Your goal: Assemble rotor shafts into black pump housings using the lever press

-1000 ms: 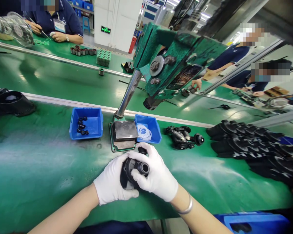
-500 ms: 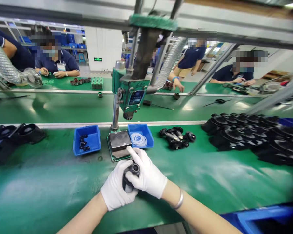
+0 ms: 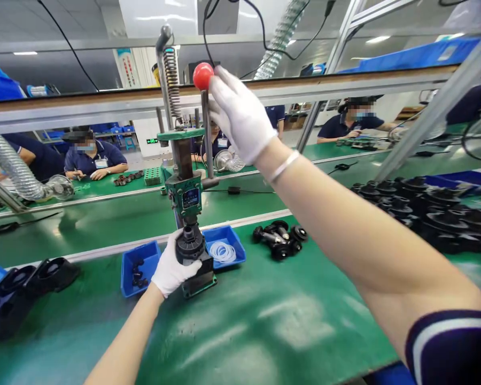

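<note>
Near desk edge [image 3: 361,368] well off; bins [image 3: 127,278] flank blk housing [image 3: 189,245]. My L fingers [image 3: 190,269] clasp it; R fingers [image 3: 225,88] outstretched @ knob [image 3: 202,76].

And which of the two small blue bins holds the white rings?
The right bin, right of the press; the left bin holds small black parts.

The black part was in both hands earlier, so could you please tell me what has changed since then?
The left hand has moved the black part forward to the press, above its base. The right hand has let go of it and risen to the red knob. The white rings stay in their blue bin.
</note>
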Demonstrator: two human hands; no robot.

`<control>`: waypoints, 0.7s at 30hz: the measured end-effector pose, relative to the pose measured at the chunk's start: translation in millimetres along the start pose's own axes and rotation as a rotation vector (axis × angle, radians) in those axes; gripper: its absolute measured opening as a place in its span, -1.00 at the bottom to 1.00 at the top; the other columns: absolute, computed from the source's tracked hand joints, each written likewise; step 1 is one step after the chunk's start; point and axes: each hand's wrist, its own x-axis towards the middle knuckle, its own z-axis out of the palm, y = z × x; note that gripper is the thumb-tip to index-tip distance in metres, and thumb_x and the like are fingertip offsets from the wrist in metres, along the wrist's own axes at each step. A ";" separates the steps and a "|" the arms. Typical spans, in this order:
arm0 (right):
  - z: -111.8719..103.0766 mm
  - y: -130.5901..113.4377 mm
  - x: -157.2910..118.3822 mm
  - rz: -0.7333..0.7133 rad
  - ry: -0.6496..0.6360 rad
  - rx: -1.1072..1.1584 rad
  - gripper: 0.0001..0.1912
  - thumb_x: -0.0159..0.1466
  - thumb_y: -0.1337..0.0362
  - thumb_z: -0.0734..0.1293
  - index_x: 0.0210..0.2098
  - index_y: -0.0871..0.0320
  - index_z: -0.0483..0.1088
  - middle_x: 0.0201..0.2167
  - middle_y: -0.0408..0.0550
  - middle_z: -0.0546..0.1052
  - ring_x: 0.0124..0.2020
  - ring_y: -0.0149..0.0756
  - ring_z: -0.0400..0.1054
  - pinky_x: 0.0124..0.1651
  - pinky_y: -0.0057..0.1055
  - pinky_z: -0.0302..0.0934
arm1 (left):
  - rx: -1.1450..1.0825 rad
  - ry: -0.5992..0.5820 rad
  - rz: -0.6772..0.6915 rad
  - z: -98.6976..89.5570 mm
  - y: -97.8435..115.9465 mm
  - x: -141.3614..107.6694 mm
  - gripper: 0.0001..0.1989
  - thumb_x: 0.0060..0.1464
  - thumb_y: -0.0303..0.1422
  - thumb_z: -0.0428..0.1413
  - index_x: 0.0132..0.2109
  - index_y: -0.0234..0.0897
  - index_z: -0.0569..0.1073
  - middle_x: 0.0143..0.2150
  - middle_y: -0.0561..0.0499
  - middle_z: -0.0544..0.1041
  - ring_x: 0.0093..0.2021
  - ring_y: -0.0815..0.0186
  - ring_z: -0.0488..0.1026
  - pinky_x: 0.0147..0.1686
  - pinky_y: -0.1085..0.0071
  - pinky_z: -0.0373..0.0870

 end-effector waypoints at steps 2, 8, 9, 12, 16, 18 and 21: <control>-1.9 -16.5 31.9 0.060 -0.049 0.034 0.11 -0.18 0.28 -0.63 0.12 0.84 -0.13 0.01 0.04 0.31 -0.02 -0.29 0.27 -0.37 -0.59 0.01 | -0.029 -0.021 0.009 3.9 -5.6 7.8 -0.22 -0.16 -0.24 0.25 0.17 -0.34 0.10 0.13 -0.26 0.44 0.15 0.04 0.42 0.22 -0.01 0.24; -18.8 -39.1 -57.2 -0.250 0.290 0.345 -0.58 0.42 0.15 0.21 -0.53 0.20 0.31 -0.67 -0.31 0.28 -0.78 -0.64 0.17 -0.76 -0.69 0.13 | -0.002 -0.046 0.004 2.1 -8.8 18.0 -0.21 -0.22 -0.25 0.27 0.14 -0.31 0.11 0.08 -0.25 0.49 0.10 0.02 0.46 0.17 -0.01 0.30; -20.1 -39.5 -80.7 -0.335 0.420 0.380 -0.58 0.41 0.18 0.24 -0.57 0.15 0.30 -0.67 -0.28 0.25 -0.77 -0.59 0.13 -0.79 -0.61 0.12 | 0.014 -0.043 0.006 1.7 -8.9 18.4 -0.22 -0.22 -0.26 0.27 0.14 -0.30 0.13 0.07 -0.23 0.50 0.09 0.02 0.47 0.16 -0.01 0.31; -20.7 -40.1 -120.3 -0.343 0.463 0.465 -0.52 0.37 0.13 0.29 -0.66 0.10 0.26 -0.69 -0.23 0.23 -0.78 -0.48 0.05 -0.76 -0.42 0.17 | 0.056 -0.022 0.004 1.1 -9.1 18.4 -0.25 -0.22 -0.25 0.28 0.11 -0.29 0.15 0.05 -0.21 0.51 0.07 0.03 0.49 0.13 0.01 0.36; -18.1 -39.4 -119.4 -0.241 0.369 0.448 -0.58 0.36 0.08 0.30 -0.59 0.10 0.33 -0.63 -0.19 0.30 -0.74 -0.44 0.14 -0.73 -0.41 0.14 | 0.082 -0.021 0.004 -0.1 -9.7 18.3 -0.24 -0.22 -0.22 0.29 0.11 -0.30 0.16 0.06 -0.22 0.50 0.07 0.03 0.49 0.12 0.03 0.36; -14.7 -36.2 -124.3 -0.279 0.429 0.463 -0.59 0.36 0.10 0.30 -0.58 0.10 0.32 -0.63 -0.21 0.27 -0.73 -0.46 0.10 -0.72 -0.42 0.15 | 0.086 -0.031 0.012 -1.2 -10.8 18.2 -0.23 -0.21 -0.20 0.28 0.12 -0.31 0.15 0.08 -0.24 0.48 0.09 0.03 0.48 0.15 0.02 0.33; -10.3 -30.5 -139.8 -0.360 0.584 0.491 -0.55 0.38 0.08 0.27 -0.61 0.09 0.30 -0.67 -0.24 0.18 -0.72 -0.45 0.10 -0.67 -0.42 0.21 | 0.082 -0.048 0.016 -3.1 -13.5 18.6 -0.21 -0.21 -0.18 0.29 0.13 -0.29 0.14 0.10 -0.23 0.46 0.12 0.02 0.45 0.18 0.01 0.29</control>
